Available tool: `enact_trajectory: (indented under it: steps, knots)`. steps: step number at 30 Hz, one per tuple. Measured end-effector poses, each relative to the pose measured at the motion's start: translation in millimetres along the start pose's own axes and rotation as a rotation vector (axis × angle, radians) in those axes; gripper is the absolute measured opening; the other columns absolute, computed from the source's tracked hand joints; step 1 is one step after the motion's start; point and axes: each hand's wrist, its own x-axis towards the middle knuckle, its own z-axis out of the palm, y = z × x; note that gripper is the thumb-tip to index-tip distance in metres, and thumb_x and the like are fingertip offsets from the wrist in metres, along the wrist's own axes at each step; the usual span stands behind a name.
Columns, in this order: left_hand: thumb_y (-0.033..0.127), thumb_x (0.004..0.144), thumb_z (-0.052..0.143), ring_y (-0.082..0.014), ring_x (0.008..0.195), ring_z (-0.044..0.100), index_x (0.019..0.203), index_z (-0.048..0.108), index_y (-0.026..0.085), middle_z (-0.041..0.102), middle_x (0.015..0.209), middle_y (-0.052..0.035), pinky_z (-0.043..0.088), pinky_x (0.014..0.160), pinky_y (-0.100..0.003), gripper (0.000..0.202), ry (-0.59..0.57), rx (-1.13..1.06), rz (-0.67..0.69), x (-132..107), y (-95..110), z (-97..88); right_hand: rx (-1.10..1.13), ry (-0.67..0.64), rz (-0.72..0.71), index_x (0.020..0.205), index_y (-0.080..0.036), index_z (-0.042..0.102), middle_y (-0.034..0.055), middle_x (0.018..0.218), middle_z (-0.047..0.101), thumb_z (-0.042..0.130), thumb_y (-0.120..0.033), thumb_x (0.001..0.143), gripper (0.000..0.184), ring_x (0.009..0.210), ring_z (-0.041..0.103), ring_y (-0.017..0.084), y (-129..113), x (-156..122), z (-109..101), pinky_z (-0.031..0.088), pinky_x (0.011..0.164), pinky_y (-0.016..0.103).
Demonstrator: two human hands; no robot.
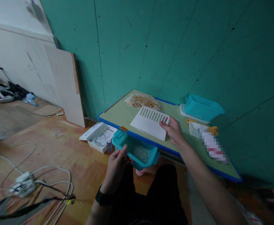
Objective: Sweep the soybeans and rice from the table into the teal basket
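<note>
My left hand grips the near rim of a turquoise plastic container, thumb on top. The container hangs just below the front edge of a small table, with small whitish grains inside. Pinched at its right side by my right hand, a flat white slotted scraper rests on or just over the tabletop near that edge. A few pale grains lie by its lower edge. Behind the scraper is a pile of yellowish kernels mixed with pale grains.
Another turquoise container stands at the table's back right on a white lid or tray. Near it lie a yellow-and-white item and a blurred packet. A green wall backs the table. An open white box and cables are on the floor.
</note>
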Motion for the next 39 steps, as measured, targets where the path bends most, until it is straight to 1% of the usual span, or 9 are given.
enact_trajectory:
  steps: [4,10,16,19,24,28,31,35,39]
  knots:
    - [0.051,0.068,0.088,-0.0124,0.045,0.062,0.058,0.061,0.017,0.063,0.051,0.0001,0.048,0.048,-0.022,0.045,0.001,0.012,0.009,1.0,0.7,0.7,0.042,-0.033,0.004,0.090,-0.022,0.066,0.0026,0.085,0.074,0.089,-0.051,0.058,0.049,0.074,0.067,0.021,3.3,-4.8,10.1,0.052,0.069,0.034]
    - [0.050,0.068,0.089,-0.0131,0.046,0.062,0.057,0.061,0.017,0.063,0.051,-0.0002,0.050,0.048,-0.022,0.044,0.002,-0.004,-0.002,3.8,-1.2,-0.8,0.103,-0.074,0.078,0.090,-0.022,0.065,0.0029,0.085,0.074,0.091,-0.050,0.056,0.050,0.072,0.066,0.021,1.0,-11.7,17.1,0.053,0.067,0.034]
    - [0.049,0.073,0.086,-0.0133,0.048,0.063,0.058,0.061,0.017,0.064,0.052,-0.0007,0.051,0.050,-0.022,0.043,-0.024,-0.004,-0.009,3.6,-2.5,-2.8,0.121,-0.070,0.073,0.090,-0.021,0.067,0.0031,0.085,0.074,0.092,-0.048,0.055,0.051,0.073,0.067,0.021,-4.2,-13.1,17.2,0.053,0.068,0.034]
    - [0.049,0.072,0.086,-0.0132,0.048,0.064,0.057,0.060,0.017,0.063,0.051,-0.0004,0.049,0.049,-0.021,0.044,-0.021,0.004,-0.001,2.3,-1.2,-2.5,0.119,-0.071,0.084,0.089,-0.021,0.068,0.0027,0.083,0.074,0.093,-0.048,0.053,0.051,0.071,0.066,0.021,-7.9,-15.3,17.4,0.053,0.067,0.033]
    - [0.049,0.073,0.086,-0.0131,0.049,0.063,0.057,0.060,0.017,0.063,0.051,-0.0003,0.051,0.052,-0.022,0.044,-0.015,0.003,0.006,1.4,0.2,-1.4,0.122,-0.064,0.099,0.089,-0.021,0.069,0.0026,0.083,0.074,0.094,-0.048,0.050,0.054,0.070,0.066,0.020,-13.8,-16.8,15.6,0.053,0.066,0.033]
    - [0.050,0.074,0.085,-0.0125,0.048,0.063,0.058,0.061,0.016,0.063,0.053,-0.0002,0.050,0.051,-0.022,0.044,-0.028,0.004,0.007,0.9,-0.7,-2.3,0.165,-0.025,0.101,0.090,-0.021,0.068,0.0011,0.079,0.073,0.095,-0.048,0.047,0.058,0.069,0.066,0.020,-13.2,-14.5,12.9,0.053,0.066,0.032]
    - [0.049,0.074,0.086,-0.0121,0.049,0.063,0.059,0.061,0.016,0.063,0.053,0.0004,0.051,0.052,-0.022,0.043,-0.029,-0.011,0.003,0.2,-0.7,-2.8,0.143,-0.048,0.118,0.088,-0.021,0.067,0.0014,0.079,0.073,0.095,-0.047,0.047,0.056,0.068,0.066,0.020,-11.6,-14.2,11.3,0.052,0.063,0.031]
    - [0.048,0.076,0.085,-0.0128,0.050,0.064,0.058,0.060,0.017,0.063,0.053,0.0004,0.051,0.052,-0.022,0.044,-0.034,-0.008,0.000,-1.0,1.4,-2.5,0.139,-0.029,0.121,0.089,-0.022,0.067,0.0011,0.079,0.073,0.094,-0.047,0.049,0.054,0.067,0.065,0.020,-15.2,-14.1,-2.2,0.051,0.060,0.031]
    - [0.049,0.077,0.083,-0.0127,0.050,0.064,0.059,0.061,0.017,0.065,0.053,-0.0005,0.051,0.051,-0.021,0.043,-0.044,0.012,0.005,-1.1,3.6,-2.2,0.108,0.094,0.091,0.091,-0.023,0.066,0.0008,0.078,0.072,0.094,-0.046,0.049,0.055,0.063,0.064,0.019,-19.7,-15.3,-41.5,0.049,0.055,0.029]
